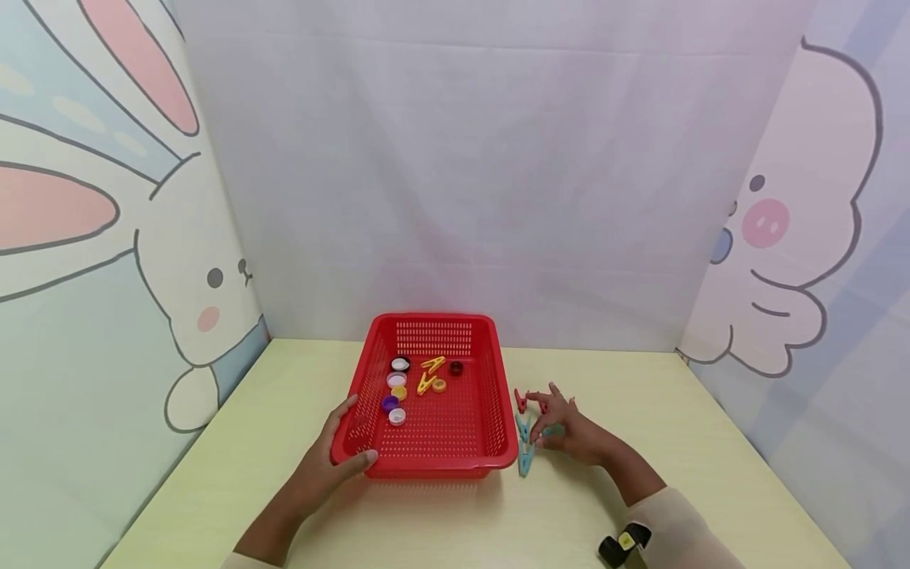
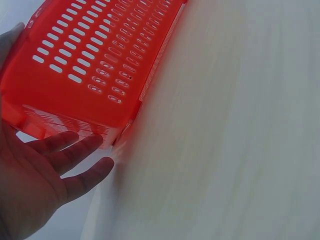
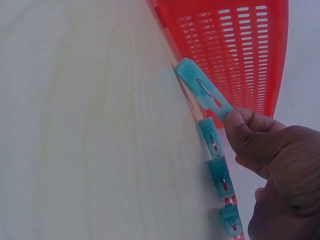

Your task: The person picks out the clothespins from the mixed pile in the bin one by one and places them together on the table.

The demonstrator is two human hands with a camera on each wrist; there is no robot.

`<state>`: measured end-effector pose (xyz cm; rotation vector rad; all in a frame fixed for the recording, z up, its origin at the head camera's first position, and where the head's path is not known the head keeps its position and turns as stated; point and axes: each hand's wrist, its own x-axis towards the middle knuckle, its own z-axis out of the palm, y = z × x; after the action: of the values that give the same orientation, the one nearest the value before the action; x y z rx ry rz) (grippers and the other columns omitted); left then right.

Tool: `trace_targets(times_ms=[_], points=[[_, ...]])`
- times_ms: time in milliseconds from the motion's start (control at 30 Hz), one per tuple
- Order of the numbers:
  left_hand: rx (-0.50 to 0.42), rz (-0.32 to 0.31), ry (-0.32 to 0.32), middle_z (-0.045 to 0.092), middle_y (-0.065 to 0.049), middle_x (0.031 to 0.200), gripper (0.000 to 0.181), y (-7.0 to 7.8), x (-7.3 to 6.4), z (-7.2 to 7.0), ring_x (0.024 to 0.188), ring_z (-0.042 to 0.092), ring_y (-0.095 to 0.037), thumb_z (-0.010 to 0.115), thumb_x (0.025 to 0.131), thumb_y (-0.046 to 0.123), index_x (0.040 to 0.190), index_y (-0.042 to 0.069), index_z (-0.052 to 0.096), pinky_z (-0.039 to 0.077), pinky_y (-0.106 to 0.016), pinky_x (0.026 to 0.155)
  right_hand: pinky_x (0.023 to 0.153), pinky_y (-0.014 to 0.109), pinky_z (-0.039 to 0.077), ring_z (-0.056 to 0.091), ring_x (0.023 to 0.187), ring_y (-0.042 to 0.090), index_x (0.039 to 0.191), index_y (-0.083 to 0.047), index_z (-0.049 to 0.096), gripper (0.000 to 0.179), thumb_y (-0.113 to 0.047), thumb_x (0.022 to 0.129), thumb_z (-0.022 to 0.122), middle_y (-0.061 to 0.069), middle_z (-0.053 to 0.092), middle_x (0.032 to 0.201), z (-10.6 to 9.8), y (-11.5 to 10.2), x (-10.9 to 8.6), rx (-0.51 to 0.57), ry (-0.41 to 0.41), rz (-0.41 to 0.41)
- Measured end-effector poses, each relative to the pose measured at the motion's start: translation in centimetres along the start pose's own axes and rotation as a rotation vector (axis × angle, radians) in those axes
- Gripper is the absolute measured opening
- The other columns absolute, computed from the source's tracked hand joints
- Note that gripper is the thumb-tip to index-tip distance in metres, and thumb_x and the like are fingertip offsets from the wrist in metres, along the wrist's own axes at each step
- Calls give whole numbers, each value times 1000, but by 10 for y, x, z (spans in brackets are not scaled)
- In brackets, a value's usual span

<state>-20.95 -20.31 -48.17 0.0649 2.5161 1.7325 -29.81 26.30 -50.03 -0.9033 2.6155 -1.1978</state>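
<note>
A red perforated plastic basket (image 1: pixel 434 464) stands on the table. My left hand (image 1: pixel 323 466) grips its near left corner, thumb over the rim and fingers along the outside wall. Between thumb and fingers, my right hand (image 1: pixel 569 431) pinches a teal clothespin (image 3: pixel 200 82) just right of the basket. In the right wrist view, several more teal clothespins (image 3: pixel 221 175) stand in a row below it, with bits of red behind them. A red clothespin (image 1: pixel 521 401) shows beside the right fingers, which partly hide others.
Inside the basket lie yellow clothespins (image 1: pixel 426 383) and several bottle caps, among them a purple cap (image 1: pixel 390 403) and a dark cap (image 1: pixel 456 367). Pale table (image 1: pixel 611 379) surrounds the basket. A curtain (image 1: pixel 462 197) hangs behind, with cartoon-printed panels at both sides.
</note>
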Motion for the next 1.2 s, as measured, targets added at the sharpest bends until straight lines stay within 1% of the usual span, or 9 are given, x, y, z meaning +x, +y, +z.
trace_targets(times_ms=[200,267,367,433,533,667,800,1033,1200], points=[[2,-1,1,42,-19,167,111,-1,0,0,140,58,-38,90,88,38,171,33,16,68,-46,95,114,94,-16,-5,161,69,91,-27,82,20,-8,96,80,31,46,166,0,1,-1,-45,19,11],[1,1,1,43,-19,166,111,-2,0,0,140,58,-38,90,88,38,171,33,17,68,-46,94,114,95,-13,-1,160,70,90,-29,82,21,-8,95,81,31,48,164,0,2,-1,-68,29,0],[-5,2,0,43,-19,166,110,-2,1,0,139,59,-38,90,89,37,171,33,17,68,-46,94,114,97,-4,9,158,72,90,-31,83,24,-7,94,82,30,53,160,1,3,0,-123,53,-36],[-6,2,0,43,-19,166,109,-2,1,0,139,59,-37,89,89,37,171,33,17,68,-46,94,114,98,5,16,156,72,91,-31,84,26,-5,93,82,30,57,157,1,3,0,-148,72,-57],[-3,2,1,43,-20,166,109,-2,0,1,138,59,-37,89,89,37,171,33,17,68,-46,94,114,96,19,21,155,69,93,-30,83,25,-5,91,84,27,60,153,0,2,0,-160,91,-58],[2,4,4,44,-20,165,109,-1,0,1,138,60,-37,89,89,37,171,33,17,68,-46,94,113,95,24,21,158,64,97,-28,82,19,-12,89,88,21,60,154,-1,-4,0,-119,78,9],[-7,7,-3,44,-18,166,110,-1,0,3,138,60,-36,90,89,37,171,33,17,68,-45,95,115,95,19,19,161,59,97,-29,80,20,-24,84,93,18,58,156,-1,-14,-3,-120,77,113],[-18,8,-9,44,-18,165,111,-3,-1,2,140,59,-36,90,89,36,171,33,15,69,-45,94,118,89,22,25,160,53,102,-31,75,39,-47,74,98,15,56,155,9,-32,-15,-255,140,272],[-3,9,-12,41,-17,167,114,-1,-1,0,144,56,-39,90,88,37,172,31,13,68,-45,95,118,87,22,26,159,52,108,-30,72,53,-56,70,97,14,54,155,18,-37,-24,-287,191,322]])
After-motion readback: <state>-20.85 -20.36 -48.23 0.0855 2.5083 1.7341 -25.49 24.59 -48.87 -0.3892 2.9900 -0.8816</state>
